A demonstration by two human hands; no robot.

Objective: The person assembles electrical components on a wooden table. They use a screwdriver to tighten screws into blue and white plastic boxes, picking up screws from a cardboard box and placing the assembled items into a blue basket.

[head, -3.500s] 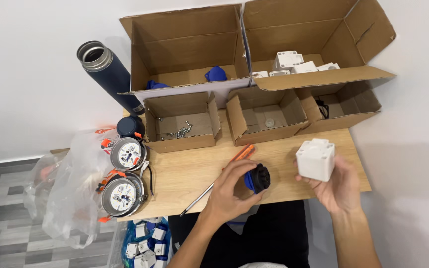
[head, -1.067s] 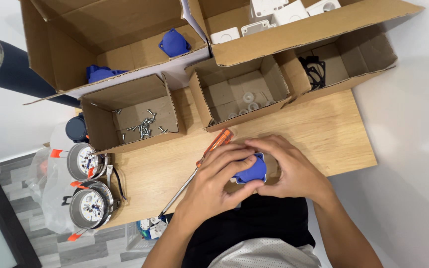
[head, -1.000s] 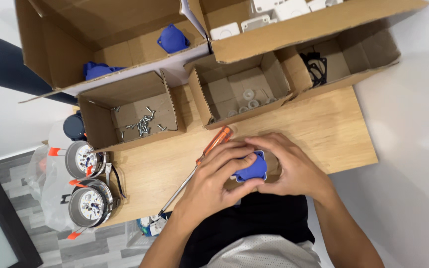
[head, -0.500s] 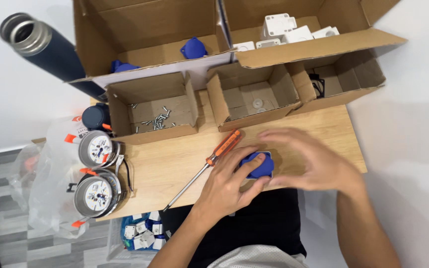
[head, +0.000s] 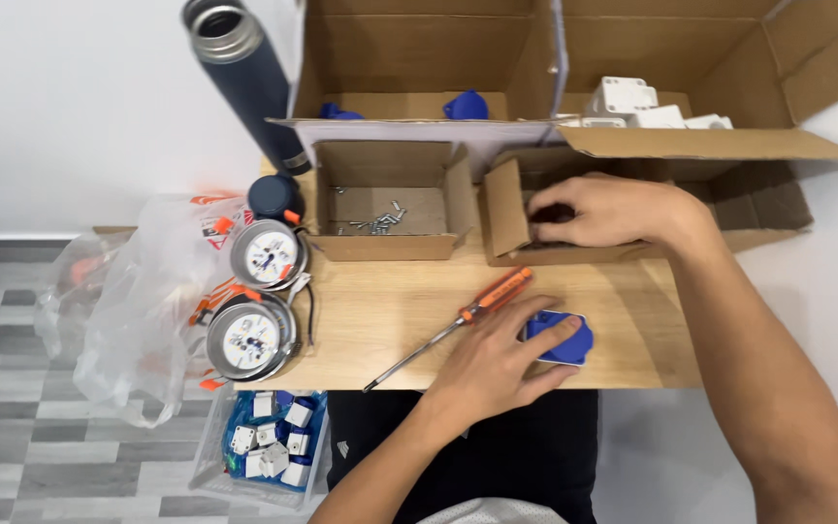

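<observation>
Head view: left hand [head: 492, 364] grips rounded blue plastic part [head: 557, 338].

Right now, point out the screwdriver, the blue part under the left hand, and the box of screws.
screwdriver [head: 497, 294], head view, on its orange handle.
blue part [head: 566, 340], head view, on its exposed top face.
box of screws [head: 385, 247], head view, on its front wall.

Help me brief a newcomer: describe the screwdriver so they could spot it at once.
Start at the wooden table in front of the cardboard boxes. The screwdriver lies slanted on it, just beside the left hand. It is the only long thin tool there, with an orange handle and a bare metal shaft pointing toward the near edge.
</observation>
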